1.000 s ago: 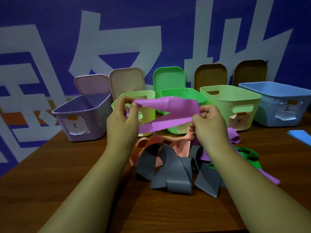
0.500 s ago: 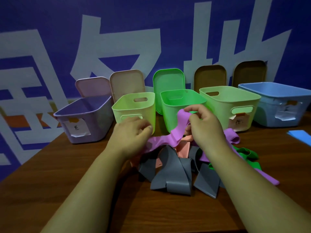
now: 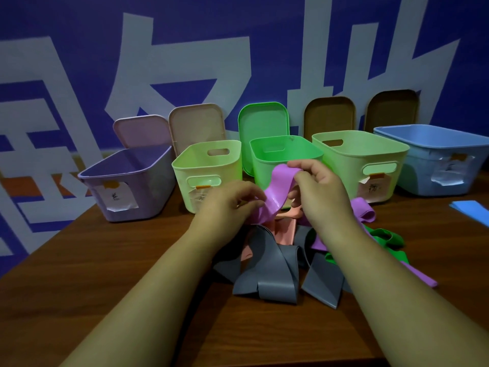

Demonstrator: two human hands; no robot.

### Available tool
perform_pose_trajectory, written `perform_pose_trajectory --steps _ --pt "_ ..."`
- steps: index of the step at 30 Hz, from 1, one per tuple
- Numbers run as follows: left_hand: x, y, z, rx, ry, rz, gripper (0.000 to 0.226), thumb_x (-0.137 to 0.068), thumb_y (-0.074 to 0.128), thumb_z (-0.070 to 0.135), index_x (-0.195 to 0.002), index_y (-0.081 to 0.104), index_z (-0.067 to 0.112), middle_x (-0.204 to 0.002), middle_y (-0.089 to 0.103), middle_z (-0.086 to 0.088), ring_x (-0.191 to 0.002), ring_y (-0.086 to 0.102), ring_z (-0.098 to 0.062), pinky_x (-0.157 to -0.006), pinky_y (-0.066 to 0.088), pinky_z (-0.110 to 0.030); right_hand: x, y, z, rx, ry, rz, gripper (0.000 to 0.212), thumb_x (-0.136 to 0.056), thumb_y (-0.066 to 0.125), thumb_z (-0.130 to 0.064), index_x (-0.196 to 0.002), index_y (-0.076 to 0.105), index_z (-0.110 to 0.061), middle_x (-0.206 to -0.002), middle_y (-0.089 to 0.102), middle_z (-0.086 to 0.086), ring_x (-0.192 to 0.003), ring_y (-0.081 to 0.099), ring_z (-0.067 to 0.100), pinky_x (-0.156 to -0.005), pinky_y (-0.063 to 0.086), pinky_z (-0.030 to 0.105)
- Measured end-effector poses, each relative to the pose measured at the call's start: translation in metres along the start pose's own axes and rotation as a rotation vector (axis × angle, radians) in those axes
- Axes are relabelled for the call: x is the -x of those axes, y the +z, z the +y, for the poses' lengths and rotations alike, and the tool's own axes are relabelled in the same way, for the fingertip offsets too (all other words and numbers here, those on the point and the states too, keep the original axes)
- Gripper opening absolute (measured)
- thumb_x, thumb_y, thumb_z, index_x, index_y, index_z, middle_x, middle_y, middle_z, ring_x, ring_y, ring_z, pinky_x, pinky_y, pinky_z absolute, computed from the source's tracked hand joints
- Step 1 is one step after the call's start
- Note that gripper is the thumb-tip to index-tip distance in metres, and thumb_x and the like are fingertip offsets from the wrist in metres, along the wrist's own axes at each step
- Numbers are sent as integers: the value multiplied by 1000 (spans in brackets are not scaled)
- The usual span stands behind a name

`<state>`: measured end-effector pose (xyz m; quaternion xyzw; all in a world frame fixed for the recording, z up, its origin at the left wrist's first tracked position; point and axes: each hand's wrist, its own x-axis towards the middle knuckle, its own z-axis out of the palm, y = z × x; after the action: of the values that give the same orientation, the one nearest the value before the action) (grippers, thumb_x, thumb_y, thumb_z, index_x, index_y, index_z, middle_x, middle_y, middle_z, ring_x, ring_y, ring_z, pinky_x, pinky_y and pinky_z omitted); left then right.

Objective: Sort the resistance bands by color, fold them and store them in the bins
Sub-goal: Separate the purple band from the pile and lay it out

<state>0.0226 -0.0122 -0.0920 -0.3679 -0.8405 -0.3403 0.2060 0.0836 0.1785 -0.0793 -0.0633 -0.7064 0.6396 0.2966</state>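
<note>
Both hands were busy. The left hand (image 3: 232, 205) pinched the low end of a purple band (image 3: 277, 192), and the right hand (image 3: 321, 192) pinched the high end, fingers curled round it.

Biggest first: the table (image 3: 105, 287) had five bins (image 3: 365, 160) in a row at the back, and from that angle I couldn't spot a band in any of them. So barely started, I'd say.

The pile (image 3: 267, 268) of grey, pink, green and more purple lay unsorted under the wrists. One blue strip (image 3: 473, 209) lay flat off to the right.

The purple band hung above the pile, just in front of the green bin (image 3: 280, 154). Its long axis slanted from low left up to high right.
</note>
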Motion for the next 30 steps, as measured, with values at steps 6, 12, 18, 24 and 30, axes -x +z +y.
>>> perform_pose_trajectory --steps 6,12,18,24,30 --pt "2 -6 -4 98 -19 151 14 -97 75 15 -99 75 30 -102 68 13 -95 65 -7 -84 53 -23 1 -1 7 23 -7 -46 35 -101 54 -11 -102 74 -39 -82 70 1 -68 64 16 -62 55 38" --pt "-15 -36 10 205 -60 322 19 -98 73 14 -97 70 33 -109 65 6 -98 65 -6 -86 53 -18 14 4 11 129 -56 -208 39 -104 62 -14 -110 72 -52 -115 67 -9 -92 70 28 -77 64 49" --pt "-44 -81 40 192 -61 311 14 -102 68 15 -98 69 28 -100 70 10 -95 64 0 -77 47 -8 25 12 -5 143 -120 -314 41 -103 65 -11 -115 71 -49 -122 56 -13 -103 59 -7 -74 50 4" --pt "-70 -120 60 135 -21 255 15 -103 68 17 -96 67 31 -97 73 10 -92 67 -3 -78 54 -17 4 19 -47 71 -142 -376 20 -103 68 -25 -114 74 -41 -118 71 -15 -99 66 -1 -82 53 16" --pt "-81 -145 76 90 -5 279 5 -104 67 24 -105 71 28 -97 71 14 -93 65 -1 -78 53 -18 -23 28 -109 145 -288 -373 12 -102 67 -43 -111 73 -38 -103 73 -13 -96 68 7 -85 57 33"
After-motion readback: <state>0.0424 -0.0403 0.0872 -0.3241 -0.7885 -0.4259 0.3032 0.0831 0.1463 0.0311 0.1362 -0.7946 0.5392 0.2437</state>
